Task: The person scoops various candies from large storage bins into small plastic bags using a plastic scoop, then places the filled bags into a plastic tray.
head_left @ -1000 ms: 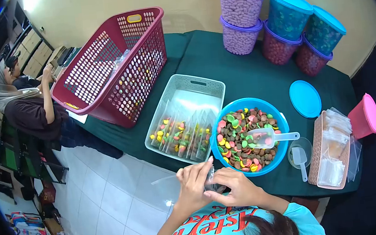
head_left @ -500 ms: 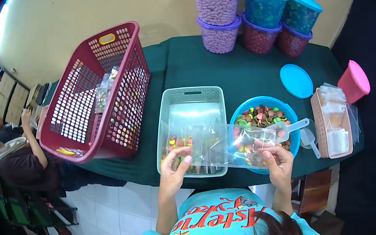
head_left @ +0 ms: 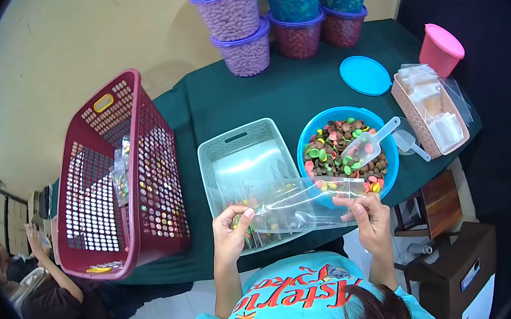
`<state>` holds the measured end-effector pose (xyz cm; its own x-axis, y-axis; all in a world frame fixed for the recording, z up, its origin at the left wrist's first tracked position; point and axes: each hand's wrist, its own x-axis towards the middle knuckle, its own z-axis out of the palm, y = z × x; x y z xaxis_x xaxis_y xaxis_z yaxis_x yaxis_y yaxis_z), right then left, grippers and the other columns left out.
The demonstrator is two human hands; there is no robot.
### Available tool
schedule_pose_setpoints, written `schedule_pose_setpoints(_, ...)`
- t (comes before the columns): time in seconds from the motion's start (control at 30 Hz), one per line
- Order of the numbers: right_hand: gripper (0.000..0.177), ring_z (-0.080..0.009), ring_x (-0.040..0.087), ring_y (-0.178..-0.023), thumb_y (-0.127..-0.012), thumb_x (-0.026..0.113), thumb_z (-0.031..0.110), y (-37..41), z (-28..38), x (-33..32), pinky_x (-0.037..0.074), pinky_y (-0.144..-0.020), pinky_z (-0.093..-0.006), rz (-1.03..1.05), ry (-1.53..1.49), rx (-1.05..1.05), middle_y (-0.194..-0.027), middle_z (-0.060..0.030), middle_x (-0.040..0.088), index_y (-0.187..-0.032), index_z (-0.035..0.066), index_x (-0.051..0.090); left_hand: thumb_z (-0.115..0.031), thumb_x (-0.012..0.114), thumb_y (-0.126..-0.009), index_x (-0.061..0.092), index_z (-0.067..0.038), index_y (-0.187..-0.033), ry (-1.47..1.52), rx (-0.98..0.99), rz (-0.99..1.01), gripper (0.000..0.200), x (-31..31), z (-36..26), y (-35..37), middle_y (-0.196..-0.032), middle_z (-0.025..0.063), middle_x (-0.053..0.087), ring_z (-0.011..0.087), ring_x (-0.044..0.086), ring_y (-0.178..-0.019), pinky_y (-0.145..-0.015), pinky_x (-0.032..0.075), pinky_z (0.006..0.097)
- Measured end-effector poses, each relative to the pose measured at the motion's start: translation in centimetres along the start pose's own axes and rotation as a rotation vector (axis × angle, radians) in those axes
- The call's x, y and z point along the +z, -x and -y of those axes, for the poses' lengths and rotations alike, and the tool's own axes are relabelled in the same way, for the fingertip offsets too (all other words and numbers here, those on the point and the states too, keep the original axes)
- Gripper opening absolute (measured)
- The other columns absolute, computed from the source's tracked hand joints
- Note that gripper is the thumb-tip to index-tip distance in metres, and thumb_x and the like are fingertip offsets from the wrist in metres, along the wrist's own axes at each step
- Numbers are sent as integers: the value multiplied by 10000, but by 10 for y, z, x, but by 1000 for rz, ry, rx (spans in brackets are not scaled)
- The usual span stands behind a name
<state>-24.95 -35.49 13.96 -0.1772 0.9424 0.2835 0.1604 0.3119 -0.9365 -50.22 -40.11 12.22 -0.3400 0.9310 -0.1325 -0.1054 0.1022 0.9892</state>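
Here, the left hand (head_left: pixel 230 227) and the right hand (head_left: pixel 370 217) are staying well apart, each pinching one end of a clear bag (head_left: pixel 297 203), stretching it flat just in front of the blue bowl (head_left: pixel 303 149) of sweets.

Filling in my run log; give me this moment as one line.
left hand: pinches clear plastic bag | right hand: pinches its other end | bag: stretched over grey plastic crate

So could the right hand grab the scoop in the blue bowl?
Probably yes. The scoop lies on top of the sweets in the blue bowl, just beyond the right hand, with nothing covering it. But that hand pinches the clear bag, so it must let go first.
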Motion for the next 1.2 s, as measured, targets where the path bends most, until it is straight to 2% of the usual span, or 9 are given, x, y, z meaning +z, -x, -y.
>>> schedule_pose_setpoints(0.1,100,-100,554,-570,-839,535,133,-3,2,-2,296,-728,-258,6,108,-119,-839,-44,674,-869,66,603,-132,616,-809,588,0,-827,-36,123,53,136,1,3,-7,-826,38,595,66,524,-719,-584,443,203)
schedule_pose_setpoints(0.17,103,-114,505,-519,-825,549,119,-6,4,-5,293,-691,-276,17,173,-129,-746,-20,661,-875,64,620,-146,672,-756,555,-8,-932,-25,63,12,252,12,-6,-3,-922,86,582,141,539,-811,-735,449,276)
schedule_pose_setpoints(0.23,102,-123,491,-518,-817,560,123,-6,-1,-7,289,-676,-282,44,191,-109,-716,-19,644,-870,66,626,-169,732,-681,515,-16,-1017,-599,728,-276,428,20,-11,-3,-1067,166,524,217,527,-914,-800,431,333)
schedule_pose_setpoints(0.37,99,-149,476,-542,-796,587,137,-12,3,-5,293,-647,-290,173,227,-117,-687,-36,615,-850,70,635,-314,796,-535,448,-27,-1186,-841,812,233,791,61,-41,16,-1192,130,455,265,447,-1122,-979,264,463)
schedule_pose_setpoints(0.57,119,-183,477,-539,-790,598,157,-21,0,-6,301,-649,-299,274,164,-187,-732,-61,624,-849,56,625,-337,805,-488,404,-41,-1252,-882,737,324,912,93,-13,9,-1236,93,444,257,422,-1168,-992,205,542)
schedule_pose_setpoints(0.83,110,-143,592,-724,-793,597,149,-55,-13,-44,322,-726,-285,503,53,-177,-890,-84,633,-819,42,593,-250,832,-479,463,-13,-1210,-718,629,246,852,118,-4,5,-1215,133,462,294,459,-1115,-945,355,413)
schedule_pose_setpoints(0.97,296,-176,474,-864,-775,630,157,-92,-55,-79,341,-791,-307,-285,-24,-175,-1005,-91,512,-1006,16,512,-280,834,-506,467,5,-1200,-526,525,151,835,112,2,10,-1174,159,487,311,477,-1095,-914,394,403)
schedule_pose_setpoints(1.03,380,-173,414,-876,-778,630,166,-109,-76,-98,343,-798,-322,-397,233,-44,-1014,-76,463,-1090,20,467,-274,845,-473,471,19,-1195,-523,527,85,864,111,7,13,-1181,176,482,301,489,-1086,-897,412,389)
schedule_pose_setpoints(1.2,357,-246,398,-1084,-777,633,268,-130,-101,-115,311,-914,-334,10,389,38,-1164,-90,472,-1068,73,565,-305,830,-501,473,20,-1198,-433,490,-6,847,116,16,20,-1175,184,477,302,498,-1076,-899,404,384)
